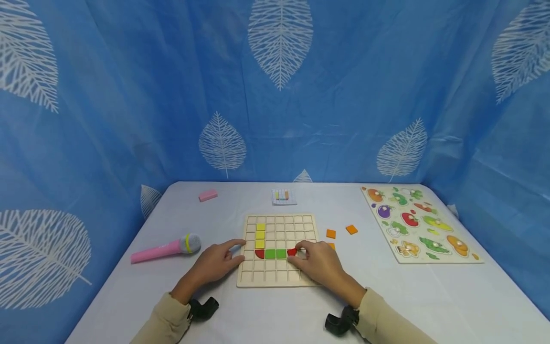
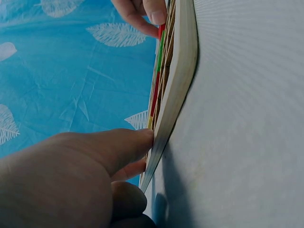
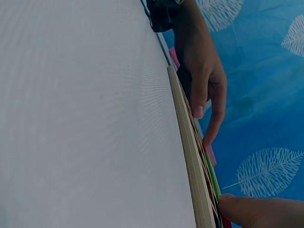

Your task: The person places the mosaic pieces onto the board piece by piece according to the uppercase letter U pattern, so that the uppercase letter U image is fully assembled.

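A wooden grid board (image 1: pixel 270 277) lies flat on the table. On it, a column of yellow square tiles (image 1: pixel 260 235) stands above a dark red tile (image 1: pixel 259 254) with a rounded corner, followed to the right by green square tiles (image 1: pixel 275 254). At the end of that row, my right hand (image 1: pixel 320 263) pinches a red tile (image 1: pixel 291 252) between thumb and index finger, at the board's surface. My left hand (image 1: pixel 216 262) rests its spread thumb and index fingertips on the board's left edge. In the left wrist view, the left thumb (image 2: pixel 126 145) lies against the board's rim.
Loose orange tiles (image 1: pixel 352 229) lie right of the board, one partly behind the right hand. A small pattern card (image 1: pixel 284 197) and a pink block (image 1: pixel 208 195) lie behind. A pink toy microphone (image 1: pixel 167 249) is at left, a vegetable puzzle board (image 1: pixel 423 227) at right.
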`<action>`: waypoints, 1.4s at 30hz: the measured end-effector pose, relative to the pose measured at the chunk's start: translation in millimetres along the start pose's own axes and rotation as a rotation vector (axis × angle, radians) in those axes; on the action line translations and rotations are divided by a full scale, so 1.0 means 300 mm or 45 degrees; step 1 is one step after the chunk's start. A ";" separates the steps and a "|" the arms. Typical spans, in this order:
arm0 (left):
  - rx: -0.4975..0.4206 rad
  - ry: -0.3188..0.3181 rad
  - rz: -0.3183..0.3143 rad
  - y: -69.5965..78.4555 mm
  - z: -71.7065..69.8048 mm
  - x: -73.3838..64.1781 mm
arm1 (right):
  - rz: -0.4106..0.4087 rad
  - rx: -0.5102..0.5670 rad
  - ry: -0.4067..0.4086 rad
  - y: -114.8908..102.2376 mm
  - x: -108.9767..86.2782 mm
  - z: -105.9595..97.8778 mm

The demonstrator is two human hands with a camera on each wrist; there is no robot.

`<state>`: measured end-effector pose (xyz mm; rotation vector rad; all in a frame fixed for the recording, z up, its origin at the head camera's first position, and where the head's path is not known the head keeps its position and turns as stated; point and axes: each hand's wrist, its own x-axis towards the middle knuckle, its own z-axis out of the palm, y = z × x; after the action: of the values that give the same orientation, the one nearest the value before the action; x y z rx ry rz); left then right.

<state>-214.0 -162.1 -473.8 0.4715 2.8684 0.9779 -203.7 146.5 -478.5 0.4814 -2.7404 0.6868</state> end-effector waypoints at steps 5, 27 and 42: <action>-0.008 0.001 -0.016 0.000 -0.005 -0.007 | -0.019 -0.006 0.008 -0.007 -0.004 0.001; -0.012 -0.006 -0.019 0.009 -0.006 -0.009 | -0.039 -0.095 0.063 -0.021 -0.015 0.000; 0.002 0.001 -0.009 0.014 -0.008 -0.006 | -0.049 -0.084 0.109 -0.014 -0.018 0.009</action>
<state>-211.4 -161.0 -469.6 0.4610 2.8699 0.9749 -197.8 143.0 -480.9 0.4768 -2.6571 0.5912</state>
